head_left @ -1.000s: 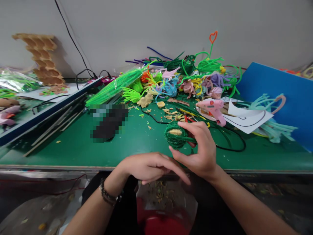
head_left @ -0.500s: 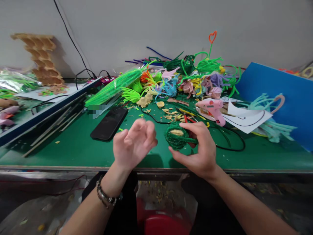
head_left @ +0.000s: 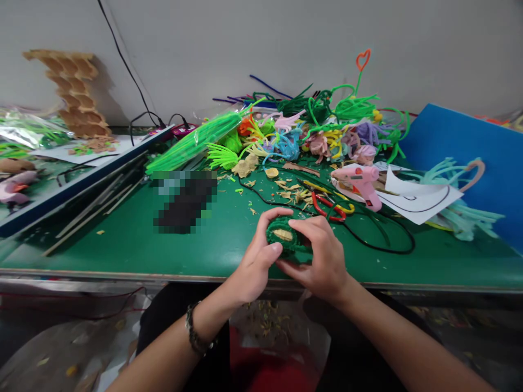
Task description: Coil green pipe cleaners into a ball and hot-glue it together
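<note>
Between my two hands, above the table's front edge, is a round coil of dark green pipe cleaner [head_left: 274, 235] with a tan, cardboard-like piece [head_left: 283, 234] showing in its middle. My left hand [head_left: 257, 261] curls around the coil's left side, thumb at the near edge and fingers along the far rim. From the right, my right hand [head_left: 321, 253] grips it with index finger on top and thumb below. A green strand runs from the coil toward the right palm. The coil's underside is hidden.
Red-handled pliers [head_left: 329, 208] and tan scraps [head_left: 288, 191] lie beyond my hands. A pink glue gun [head_left: 357, 182] rests on white paper at right, its black cord looping nearby. Pipe cleaners [head_left: 286, 144] are heaped at the back. A blue board [head_left: 457, 141] stands right; a blurred dark object [head_left: 186, 204] lies left.
My left hand has moved right from empty air and closed on the green coil. My right hand has shifted slightly left with the coil. The view has turned a little.
</note>
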`<state>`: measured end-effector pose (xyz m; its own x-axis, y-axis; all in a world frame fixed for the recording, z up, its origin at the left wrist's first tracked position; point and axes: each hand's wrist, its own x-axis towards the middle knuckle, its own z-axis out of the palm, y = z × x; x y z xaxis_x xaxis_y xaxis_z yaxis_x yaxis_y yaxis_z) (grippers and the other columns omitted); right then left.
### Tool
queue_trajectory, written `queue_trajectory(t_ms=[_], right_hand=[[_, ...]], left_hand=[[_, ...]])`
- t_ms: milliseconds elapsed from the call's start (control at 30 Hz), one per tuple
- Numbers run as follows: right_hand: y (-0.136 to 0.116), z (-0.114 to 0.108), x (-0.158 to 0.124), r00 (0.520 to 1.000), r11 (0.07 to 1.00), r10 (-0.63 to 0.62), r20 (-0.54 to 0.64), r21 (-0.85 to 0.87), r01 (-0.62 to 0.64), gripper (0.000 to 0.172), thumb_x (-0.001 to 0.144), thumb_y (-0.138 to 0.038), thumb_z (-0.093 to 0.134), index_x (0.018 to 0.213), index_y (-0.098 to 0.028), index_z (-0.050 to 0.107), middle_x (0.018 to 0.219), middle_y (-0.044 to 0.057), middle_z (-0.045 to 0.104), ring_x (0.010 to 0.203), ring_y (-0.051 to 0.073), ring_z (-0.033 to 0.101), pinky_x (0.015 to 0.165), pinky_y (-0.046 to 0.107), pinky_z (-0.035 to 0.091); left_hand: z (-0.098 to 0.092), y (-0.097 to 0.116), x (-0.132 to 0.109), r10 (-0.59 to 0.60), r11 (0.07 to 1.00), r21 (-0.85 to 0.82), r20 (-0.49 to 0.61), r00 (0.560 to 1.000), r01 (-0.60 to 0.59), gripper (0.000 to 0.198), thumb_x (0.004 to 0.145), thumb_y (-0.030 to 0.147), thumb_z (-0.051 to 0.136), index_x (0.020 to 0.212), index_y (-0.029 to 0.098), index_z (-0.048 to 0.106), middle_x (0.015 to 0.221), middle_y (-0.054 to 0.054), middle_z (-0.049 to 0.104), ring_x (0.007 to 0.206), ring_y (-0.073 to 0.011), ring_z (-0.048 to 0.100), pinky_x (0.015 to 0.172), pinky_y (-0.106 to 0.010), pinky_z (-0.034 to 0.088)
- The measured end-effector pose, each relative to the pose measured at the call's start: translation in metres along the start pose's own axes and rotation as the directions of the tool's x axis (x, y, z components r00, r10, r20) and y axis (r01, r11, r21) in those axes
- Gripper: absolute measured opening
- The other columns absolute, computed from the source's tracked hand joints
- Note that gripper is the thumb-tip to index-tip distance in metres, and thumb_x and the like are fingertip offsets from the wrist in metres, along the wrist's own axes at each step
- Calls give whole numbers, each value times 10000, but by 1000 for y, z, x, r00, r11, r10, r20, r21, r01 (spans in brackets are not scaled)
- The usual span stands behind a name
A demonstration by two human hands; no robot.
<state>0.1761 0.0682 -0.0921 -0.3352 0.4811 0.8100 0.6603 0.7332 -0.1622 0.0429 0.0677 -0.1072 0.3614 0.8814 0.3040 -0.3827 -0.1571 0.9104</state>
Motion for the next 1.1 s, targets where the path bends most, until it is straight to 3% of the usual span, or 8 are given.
queue_trajectory(t_ms=[200, 533, 767, 900, 1100], right_hand=[[-2, 1, -2, 1000, 1000, -16, -10, -14, 16, 368, 788, -295, 526, 1105, -216, 357, 822, 49, 492, 697, 164, 528, 467, 263, 484], [-2, 4, -3, 999, 1000, -26, -27, -2, 25, 344, 801, -291, 512, 1102, -195, 376, 817, 49, 513, 694, 159, 529, 477, 258, 481], [-3, 2, -2, 1000, 999, -6, 5, 33, 5, 341, 805, -287, 512, 1103, -200, 371, 849, 58, 523, 700, 158, 521, 488, 260, 476], [-2, 1, 0, 998, 993, 12, 54, 113, -18, 412, 769, -273, 553, 1132, -215, 365, 867, 49, 504, 725, 160, 496, 505, 261, 455], [1, -5, 5, 952, 922, 91, 292, 338, -191, 565, 702, -318, 618, 1197, -229, 363, 920, 41, 453, 740, 149, 439, 538, 261, 431]], left_hand=[[3, 2, 0, 8, 996, 86, -52, 999, -4, 326, 795, 341, 449, 1106, 246, 447, 1138, -18, 467, 1029, -188, 434, 935, -302, 313], [2, 1, 1, 58, 997, 55, -62, 996, -55, 316, 760, 243, 423, 1072, 263, 473, 1113, 15, 473, 1082, -188, 392, 969, -299, 256], [5, 3, -1, 30, 999, 13, -97, 995, -29, 319, 735, 207, 423, 1038, 273, 495, 1052, 34, 495, 989, -157, 433, 875, -255, 325], [6, 4, 1, 9, 1000, 28, -158, 987, -4, 334, 712, 204, 414, 1028, 265, 499, 1038, 26, 507, 990, -172, 444, 876, -279, 336], [1, 6, 7, 32, 993, 121, -280, 959, 2, 396, 654, 189, 412, 1035, 237, 508, 1122, -2, 512, 1139, -222, 387, 997, -344, 265]])
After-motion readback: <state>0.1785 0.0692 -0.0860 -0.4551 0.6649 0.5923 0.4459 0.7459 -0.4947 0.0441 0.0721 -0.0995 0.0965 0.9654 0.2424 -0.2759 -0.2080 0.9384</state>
